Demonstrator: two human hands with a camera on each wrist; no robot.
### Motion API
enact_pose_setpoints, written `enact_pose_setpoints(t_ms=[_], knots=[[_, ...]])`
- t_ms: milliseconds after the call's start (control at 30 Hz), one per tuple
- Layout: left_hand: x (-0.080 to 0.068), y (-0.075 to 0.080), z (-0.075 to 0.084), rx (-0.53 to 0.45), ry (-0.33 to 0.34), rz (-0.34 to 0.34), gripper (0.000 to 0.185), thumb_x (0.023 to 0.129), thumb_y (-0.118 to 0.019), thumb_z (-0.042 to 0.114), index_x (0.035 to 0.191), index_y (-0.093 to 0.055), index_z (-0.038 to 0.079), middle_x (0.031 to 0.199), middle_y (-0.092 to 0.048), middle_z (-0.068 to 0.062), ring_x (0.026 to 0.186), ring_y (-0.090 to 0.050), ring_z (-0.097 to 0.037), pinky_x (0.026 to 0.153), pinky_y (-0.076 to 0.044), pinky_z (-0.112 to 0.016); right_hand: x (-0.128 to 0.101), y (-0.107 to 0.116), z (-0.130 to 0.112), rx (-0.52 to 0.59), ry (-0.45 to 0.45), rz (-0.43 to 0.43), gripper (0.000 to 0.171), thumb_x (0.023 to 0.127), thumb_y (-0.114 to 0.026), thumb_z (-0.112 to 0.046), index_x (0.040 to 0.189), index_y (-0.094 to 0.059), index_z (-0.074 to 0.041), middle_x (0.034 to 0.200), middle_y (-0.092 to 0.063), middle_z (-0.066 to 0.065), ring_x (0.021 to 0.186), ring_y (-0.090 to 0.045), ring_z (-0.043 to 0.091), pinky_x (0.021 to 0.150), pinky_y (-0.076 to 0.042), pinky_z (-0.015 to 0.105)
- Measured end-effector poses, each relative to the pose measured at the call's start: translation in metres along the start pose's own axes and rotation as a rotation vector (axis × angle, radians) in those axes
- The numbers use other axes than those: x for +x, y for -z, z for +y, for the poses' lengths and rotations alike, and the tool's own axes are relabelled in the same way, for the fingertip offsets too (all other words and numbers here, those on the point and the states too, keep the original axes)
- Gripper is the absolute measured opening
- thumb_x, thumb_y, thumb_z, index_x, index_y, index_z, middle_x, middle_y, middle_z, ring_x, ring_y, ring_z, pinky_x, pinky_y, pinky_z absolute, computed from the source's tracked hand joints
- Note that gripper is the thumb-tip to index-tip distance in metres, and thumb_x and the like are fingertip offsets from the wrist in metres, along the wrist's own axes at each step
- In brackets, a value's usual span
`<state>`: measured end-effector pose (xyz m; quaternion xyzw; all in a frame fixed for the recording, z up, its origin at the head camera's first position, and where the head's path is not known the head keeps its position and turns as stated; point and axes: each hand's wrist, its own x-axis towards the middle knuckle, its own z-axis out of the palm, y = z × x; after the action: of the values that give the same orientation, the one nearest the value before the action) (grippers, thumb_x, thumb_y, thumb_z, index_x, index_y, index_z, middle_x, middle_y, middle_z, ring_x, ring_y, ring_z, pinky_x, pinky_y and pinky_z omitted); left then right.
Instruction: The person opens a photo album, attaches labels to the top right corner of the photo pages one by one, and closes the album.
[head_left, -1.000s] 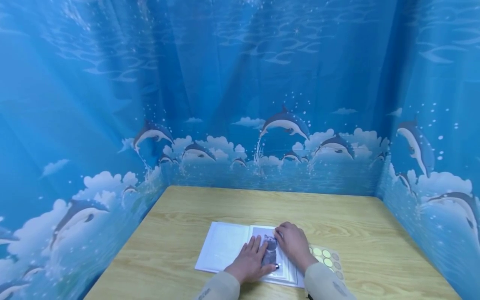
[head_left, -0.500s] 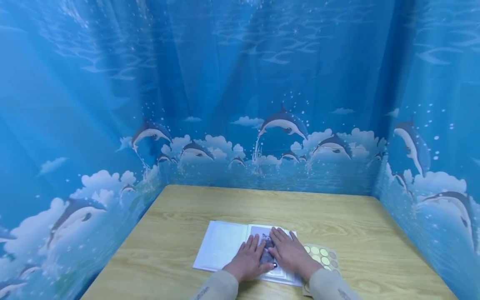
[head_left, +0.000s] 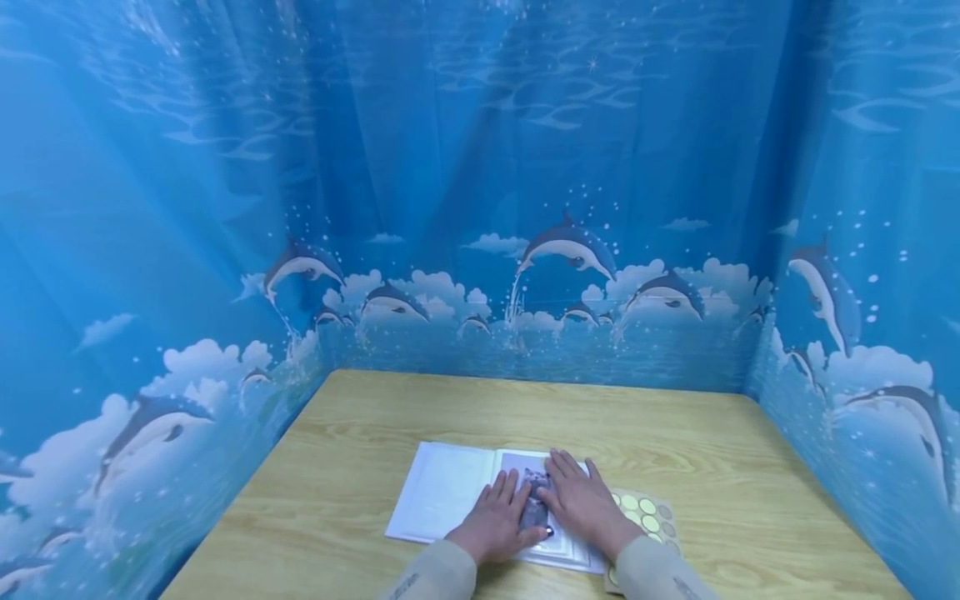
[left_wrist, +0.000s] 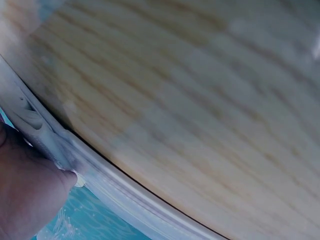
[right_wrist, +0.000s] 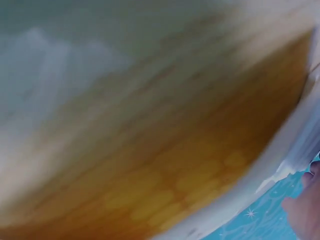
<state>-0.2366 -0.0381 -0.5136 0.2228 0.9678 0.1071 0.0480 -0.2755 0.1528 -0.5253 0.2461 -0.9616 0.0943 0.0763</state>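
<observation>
A white album (head_left: 442,492) with clear pockets lies spread on the table. On its right page is a picture of a grey, cat-like animal (head_left: 536,504). My left hand (head_left: 495,521) rests across the picture's left side, fingers extended, its thumb near a small dark spot at the bottom. Over the right part of that page lies my right hand (head_left: 587,504), also with straight fingers. In the left wrist view the left thumb (left_wrist: 35,195) touches the album's edge (left_wrist: 127,185). The right wrist view catches only part of the right hand (right_wrist: 305,210) beside the pages.
A sheet of round yellow stickers (head_left: 647,505) lies right of the album, partly under the right forearm. The wooden table (head_left: 360,425) ends against a blue curtain (head_left: 465,192) printed with dolphins, which also runs down both sides.
My right hand had its fingers bent at the picture's upper right corner; since then it has flattened onto the page and shifted slightly. The left hand has stayed in place.
</observation>
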Motion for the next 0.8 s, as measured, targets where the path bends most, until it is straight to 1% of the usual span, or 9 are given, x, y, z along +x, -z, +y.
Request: enact_pose_setpoints(t_ms=[133,300,500,667,800], knots=[[-0.002,0.003,0.002,0.009,-0.01,-0.011,0.082,0.096,-0.04,0.066,0.153,-0.036,0.007,0.161,-0.024,-0.019,0.148,-0.02,-0.037,0.118,-0.024,-0.05,0.0,0.002,0.0,0.005,0.006,-0.056,0.063,0.104,-0.042,-0.045,0.149,-0.041,0.0,0.156,-0.034,0.019,0.145,-0.028,0.037,0.116,-0.017,0.064],[-0.004,0.007,0.006,0.007,-0.008,-0.004,0.082,0.096,-0.043,0.065,0.152,-0.037,0.006,0.16,-0.025,-0.02,0.147,-0.021,-0.037,0.118,-0.025,-0.05,-0.002,0.004,0.0,-0.002,-0.003,-0.052,0.061,0.104,-0.044,-0.043,0.147,-0.043,0.0,0.155,-0.036,0.02,0.144,-0.03,0.037,0.116,-0.017,0.063],[0.001,-0.002,0.001,0.016,-0.014,0.018,0.081,0.097,-0.042,0.064,0.153,-0.037,0.006,0.16,-0.024,-0.02,0.147,-0.021,-0.036,0.118,-0.025,-0.05,-0.004,0.005,-0.003,0.011,-0.03,-0.07,0.065,0.104,-0.042,-0.047,0.149,-0.041,0.0,0.157,-0.033,0.019,0.146,-0.027,0.036,0.117,-0.016,0.063],[0.002,-0.007,-0.002,0.014,-0.021,0.035,0.082,0.096,-0.044,0.065,0.152,-0.038,0.006,0.16,-0.025,-0.02,0.147,-0.022,-0.037,0.117,-0.026,-0.05,-0.009,0.008,-0.003,0.016,-0.032,-0.048,0.065,0.103,-0.046,-0.046,0.146,-0.044,0.001,0.155,-0.035,0.021,0.145,-0.029,0.037,0.116,-0.017,0.063],[0.003,-0.008,-0.005,0.009,-0.016,0.033,0.082,0.096,-0.043,0.065,0.152,-0.037,0.006,0.16,-0.024,-0.02,0.147,-0.021,-0.037,0.118,-0.025,-0.05,-0.012,0.008,-0.003,0.035,-0.047,-0.028,0.065,0.102,-0.047,-0.046,0.146,-0.044,0.002,0.155,-0.035,0.021,0.144,-0.03,0.038,0.116,-0.017,0.063]])
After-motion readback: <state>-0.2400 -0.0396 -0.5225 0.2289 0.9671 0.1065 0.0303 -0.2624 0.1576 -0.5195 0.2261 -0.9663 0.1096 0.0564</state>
